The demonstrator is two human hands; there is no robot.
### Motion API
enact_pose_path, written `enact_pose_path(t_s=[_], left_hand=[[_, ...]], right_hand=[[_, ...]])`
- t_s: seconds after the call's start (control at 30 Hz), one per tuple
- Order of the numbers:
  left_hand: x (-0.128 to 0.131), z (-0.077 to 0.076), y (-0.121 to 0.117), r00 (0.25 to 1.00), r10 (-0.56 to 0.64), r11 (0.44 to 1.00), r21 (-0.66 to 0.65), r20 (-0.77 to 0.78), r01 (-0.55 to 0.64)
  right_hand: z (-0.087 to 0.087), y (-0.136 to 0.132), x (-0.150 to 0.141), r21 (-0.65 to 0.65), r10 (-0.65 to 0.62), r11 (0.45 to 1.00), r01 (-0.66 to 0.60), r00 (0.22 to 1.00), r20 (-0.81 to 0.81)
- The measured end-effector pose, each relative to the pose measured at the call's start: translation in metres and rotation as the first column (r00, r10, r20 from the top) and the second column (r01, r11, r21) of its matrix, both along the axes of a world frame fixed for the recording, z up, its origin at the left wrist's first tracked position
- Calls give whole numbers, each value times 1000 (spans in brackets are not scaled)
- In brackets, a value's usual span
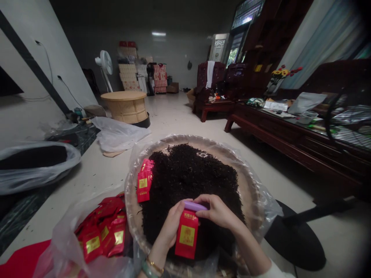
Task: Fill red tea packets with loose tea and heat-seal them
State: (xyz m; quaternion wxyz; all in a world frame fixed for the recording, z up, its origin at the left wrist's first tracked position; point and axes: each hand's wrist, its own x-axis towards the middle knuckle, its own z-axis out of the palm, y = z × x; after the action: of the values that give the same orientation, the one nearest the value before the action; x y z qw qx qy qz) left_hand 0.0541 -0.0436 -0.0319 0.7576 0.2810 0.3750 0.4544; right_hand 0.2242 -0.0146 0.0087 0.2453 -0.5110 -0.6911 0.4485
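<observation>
My left hand [171, 227] is closed around a small red packet [186, 236] with a gold label, held upright over a heap of dark loose tea leaves [188, 181]. Fingers of my right hand [218, 210] pinch a purple scoop [194, 206] at the packet's open top. The leaves fill a wide round tray [249, 185] lined with clear plastic. A stack of flat red packets [144, 180] lies on the tray's left side. More red packets [101, 231] sit in a clear plastic bag to the lower left.
A plastic-lined tray of dark leaves [34, 158] sits at the left. Beyond are a crumpled plastic sheet [118, 133], a round wooden tub [126, 106], a standing fan [104, 65] and stacked boxes. A long dark wooden table [290, 135] and armchairs stand on the right. A black stool [295, 235] is beside the tray.
</observation>
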Motion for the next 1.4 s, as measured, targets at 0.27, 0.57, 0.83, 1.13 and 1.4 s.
enact_pose_path(t_s=[0.27, 0.57, 0.83, 1.13, 1.4], left_hand=[[0, -2, 1, 1000, -7, 1000, -12, 1, 7], [0, -2, 1, 1000, -2, 999, -32, 2, 2], [5, -9, -4, 994, -36, 987, -158, -106, 19], [-3, -6, -2, 1000, 25, 997, -74, -5, -25], [5, -7, -3, 977, 127, 992, 36, -169, -123]], right_hand=[[0, 1, 0, 7, 11, 1000, -11, 1000, 12], [-3, 0, -1, -4, 0, 1000, 0, 1000, 0], [-7, -1, 5, -60, -30, 998, 26, 997, -72], [-48, -17, 56, 1, -165, 986, 168, 967, 195], [-31, -25, 11, 212, -225, 952, 221, 974, -2]])
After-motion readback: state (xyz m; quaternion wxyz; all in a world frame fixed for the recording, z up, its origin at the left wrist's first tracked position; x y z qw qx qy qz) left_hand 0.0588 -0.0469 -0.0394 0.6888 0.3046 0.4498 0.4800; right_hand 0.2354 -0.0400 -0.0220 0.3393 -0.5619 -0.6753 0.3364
